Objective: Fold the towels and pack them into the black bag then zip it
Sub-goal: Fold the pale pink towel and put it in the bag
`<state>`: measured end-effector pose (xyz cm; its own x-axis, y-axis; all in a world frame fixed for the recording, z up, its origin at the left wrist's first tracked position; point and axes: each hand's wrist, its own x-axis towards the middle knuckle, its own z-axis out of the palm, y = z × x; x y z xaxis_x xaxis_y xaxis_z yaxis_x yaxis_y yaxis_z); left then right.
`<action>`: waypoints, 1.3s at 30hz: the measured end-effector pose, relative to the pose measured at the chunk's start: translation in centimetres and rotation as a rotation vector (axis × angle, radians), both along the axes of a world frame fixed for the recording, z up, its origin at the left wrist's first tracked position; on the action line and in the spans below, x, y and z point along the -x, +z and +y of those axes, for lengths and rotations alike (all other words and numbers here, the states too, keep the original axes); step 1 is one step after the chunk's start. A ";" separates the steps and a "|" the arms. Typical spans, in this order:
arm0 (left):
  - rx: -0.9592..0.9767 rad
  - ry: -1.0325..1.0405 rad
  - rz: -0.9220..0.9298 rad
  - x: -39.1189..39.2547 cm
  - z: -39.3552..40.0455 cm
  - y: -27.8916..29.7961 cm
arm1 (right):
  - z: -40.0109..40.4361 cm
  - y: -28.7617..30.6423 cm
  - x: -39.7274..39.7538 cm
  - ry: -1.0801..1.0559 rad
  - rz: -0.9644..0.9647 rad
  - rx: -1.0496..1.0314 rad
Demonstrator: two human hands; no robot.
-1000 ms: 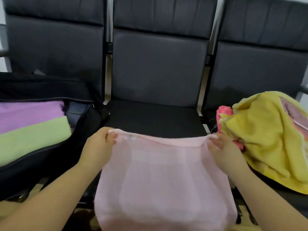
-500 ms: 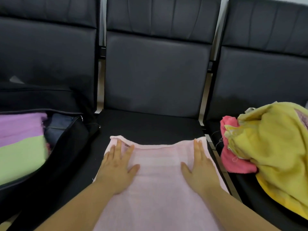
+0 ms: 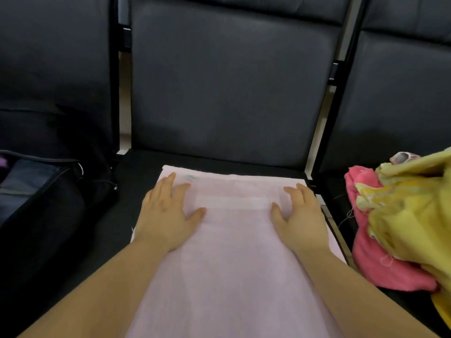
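Observation:
A pale pink towel [image 3: 231, 264] lies flat on the middle black seat, running from near the backrest toward me. My left hand [image 3: 166, 215] presses flat on its left side with fingers spread. My right hand [image 3: 300, 218] presses flat on its right side, fingers straight. The open black bag [image 3: 48, 203] sits on the left seat, its zip edge and a metal ring visible; a sliver of purple towel [image 3: 2, 162] shows inside at the frame's left edge. A yellow towel [image 3: 410, 215] and a hot pink towel [image 3: 373, 252] lie crumpled on the right seat.
Three black padded seats stand in a row, with the middle backrest [image 3: 224, 93] straight ahead. Metal frame gaps separate the seats. A strip of bare seat [image 3: 136, 172] lies between the pink towel and the bag.
The pink towel, held up by its top corners a second ago, now lies flat on the seat. Both hands let go and slid outward and forward over it. The view moved closer.

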<state>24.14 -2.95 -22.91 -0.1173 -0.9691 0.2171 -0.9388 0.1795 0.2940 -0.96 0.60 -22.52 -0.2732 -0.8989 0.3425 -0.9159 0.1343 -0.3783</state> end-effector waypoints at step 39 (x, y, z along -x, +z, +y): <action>-0.458 0.261 0.058 -7.6 19.9 5.1 | 22.0 4.5 4.7 -0.127 -0.536 -0.512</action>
<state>31.78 16.92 -17.83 0.1404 -0.9614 -0.2367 -0.9148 -0.2174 0.3406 -5.64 22.62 -18.03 -0.3969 -0.8606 -0.3190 -0.5898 0.5055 -0.6298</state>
